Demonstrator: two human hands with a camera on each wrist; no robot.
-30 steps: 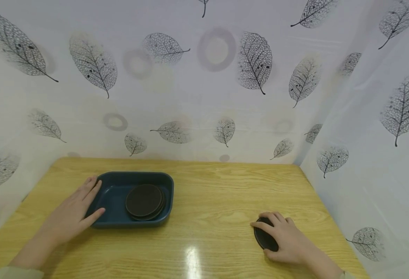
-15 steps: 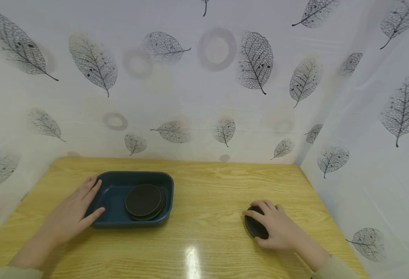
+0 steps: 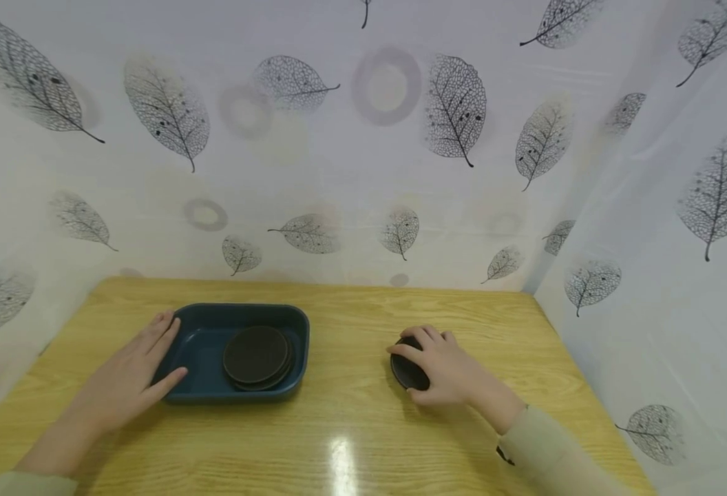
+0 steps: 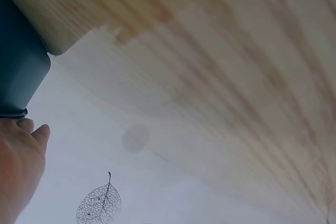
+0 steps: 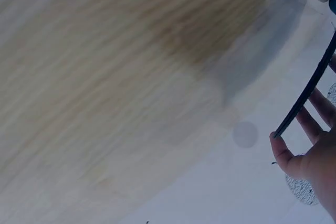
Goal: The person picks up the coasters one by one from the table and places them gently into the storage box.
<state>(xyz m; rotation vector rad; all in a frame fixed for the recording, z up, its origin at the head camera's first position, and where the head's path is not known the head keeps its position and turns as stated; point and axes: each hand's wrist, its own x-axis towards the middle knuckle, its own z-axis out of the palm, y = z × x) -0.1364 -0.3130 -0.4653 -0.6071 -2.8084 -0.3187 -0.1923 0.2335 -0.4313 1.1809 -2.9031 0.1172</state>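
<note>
A dark blue rectangular tray [image 3: 204, 355] sits on the left of the table, with a small stack of round black coasters [image 3: 255, 355] in its right half. My left hand [image 3: 122, 379] rests at the tray's left end, fingers straight along the side and thumb over the front corner. To the right of the tray, my right hand [image 3: 447, 372] holds another black coaster [image 3: 409, 373] by its edge, between thumb and fingers. In the right wrist view that coaster [image 5: 306, 93] appears edge-on, thin and tilted. The left wrist view catches the tray's outer wall [image 4: 26, 61] beside the fingers.
The wood-grain table [image 3: 351, 331] reaches back to a pale curtain [image 3: 339, 165] printed with dark leaves. More of this curtain hangs along the right side. A glare spot shines near the table's front.
My right hand has carried the coaster leftward and farther back across the table, closer to the tray. The left hand and the tray have stayed in place.
</note>
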